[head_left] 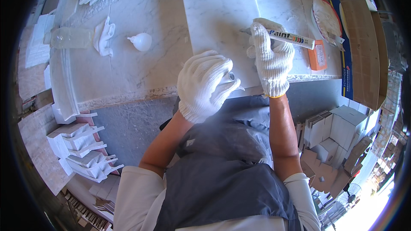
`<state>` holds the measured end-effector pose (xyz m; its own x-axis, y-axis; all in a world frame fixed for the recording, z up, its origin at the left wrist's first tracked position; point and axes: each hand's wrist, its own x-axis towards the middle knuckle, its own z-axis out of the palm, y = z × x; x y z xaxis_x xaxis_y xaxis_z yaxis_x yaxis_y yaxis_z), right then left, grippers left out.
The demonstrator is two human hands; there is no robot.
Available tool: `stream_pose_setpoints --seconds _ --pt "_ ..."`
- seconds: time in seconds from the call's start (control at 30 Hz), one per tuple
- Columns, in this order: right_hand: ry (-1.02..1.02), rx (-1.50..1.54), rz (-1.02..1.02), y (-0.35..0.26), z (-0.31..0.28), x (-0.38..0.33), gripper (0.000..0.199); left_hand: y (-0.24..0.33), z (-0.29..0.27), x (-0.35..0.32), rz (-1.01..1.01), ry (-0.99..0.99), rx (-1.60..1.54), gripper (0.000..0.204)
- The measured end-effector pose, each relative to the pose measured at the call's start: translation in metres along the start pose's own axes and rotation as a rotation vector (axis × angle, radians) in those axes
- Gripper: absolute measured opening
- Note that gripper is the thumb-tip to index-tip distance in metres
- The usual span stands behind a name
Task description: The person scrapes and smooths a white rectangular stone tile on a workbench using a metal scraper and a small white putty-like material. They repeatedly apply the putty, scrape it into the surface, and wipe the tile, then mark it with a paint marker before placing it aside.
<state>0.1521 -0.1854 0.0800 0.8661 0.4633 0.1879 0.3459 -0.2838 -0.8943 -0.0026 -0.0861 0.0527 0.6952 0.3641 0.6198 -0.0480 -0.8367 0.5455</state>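
Both my hands wear white knitted gloves. My right hand point(272, 57) is closed around a white paint marker point(295, 39), held nearly level over a pale marble slab point(216, 6). Its tip points left, and its back end sticks out to the right. My left hand point(205, 83) is curled above the slab's near edge, around a small whitish cylinder with a round grey end point(231, 76). This looks like the marker's cap, mostly hidden by the fingers. The two hands are a short way apart.
On the bench left lie a white squeeze bulb point(141, 42), a crumpled white piece point(104, 37) and a clear plastic bottle point(70, 38). At right are an orange block point(318, 55), a round container of whitish paste point(326, 13), a scraper point(335, 38) and a cardboard box point(364, 51).
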Motion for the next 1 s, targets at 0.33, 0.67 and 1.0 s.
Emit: stream_pose_setpoints --seconds 0.33,0.67,1.0 --pt "0.034 0.142 0.066 -0.003 -0.001 -0.005 0.027 -0.001 0.002 -0.001 0.019 0.012 -0.002 0.044" --pt "-0.014 0.016 -0.039 0.001 0.002 -0.004 0.027 0.002 0.001 0.000 0.001 -0.004 0.012 0.042" --pt "0.040 0.053 -0.018 0.005 0.002 -0.004 0.031 0.001 0.001 -0.001 0.004 0.007 0.018 0.042"
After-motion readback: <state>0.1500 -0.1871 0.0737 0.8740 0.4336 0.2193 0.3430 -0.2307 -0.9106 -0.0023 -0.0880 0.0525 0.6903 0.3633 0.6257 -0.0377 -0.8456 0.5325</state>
